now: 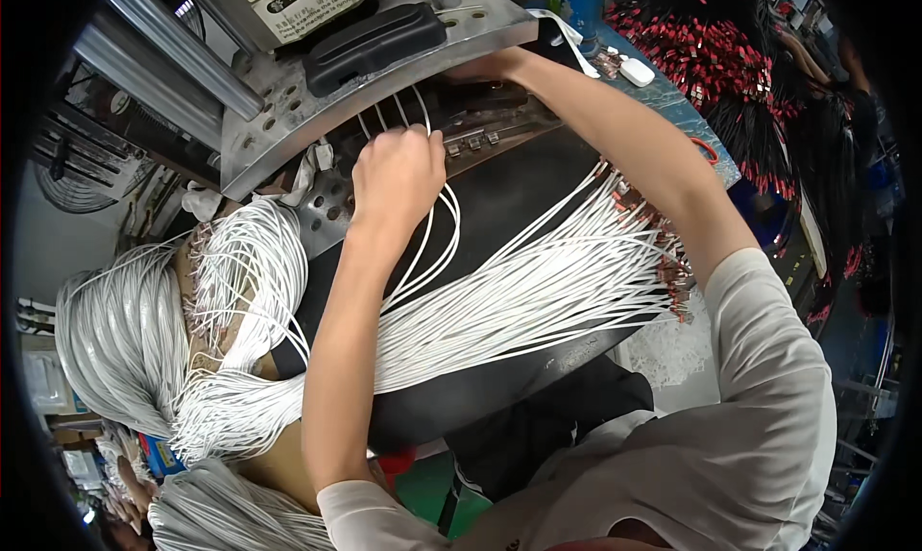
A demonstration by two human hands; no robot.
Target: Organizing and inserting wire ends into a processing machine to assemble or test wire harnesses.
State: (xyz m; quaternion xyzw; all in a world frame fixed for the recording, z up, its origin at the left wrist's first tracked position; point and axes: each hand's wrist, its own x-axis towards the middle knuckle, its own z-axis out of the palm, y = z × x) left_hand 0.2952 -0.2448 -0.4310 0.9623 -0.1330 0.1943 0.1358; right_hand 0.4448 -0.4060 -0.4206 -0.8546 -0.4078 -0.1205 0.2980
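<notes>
Head view: thick grey-white coils bulge at left beside a looped white bundle. The left hand curls around slim white cables running under a drilled metal plate. Nearer, straight white strands with coppery-red ends cover a smooth black surface. The right hand reaches beneath the plate, grip hidden, so I cannot tell its state. Far right, red-tipped black cables are heaped.

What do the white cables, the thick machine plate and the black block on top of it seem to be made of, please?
White cables: probably soft plastic or rubber outside, smooth and slightly glossy; they bend in loose curves.
Machine plate: likely bare metal, grey with a worn shine.
Black block: plastic or painted metal; its dark sheen leaves it open.
</notes>
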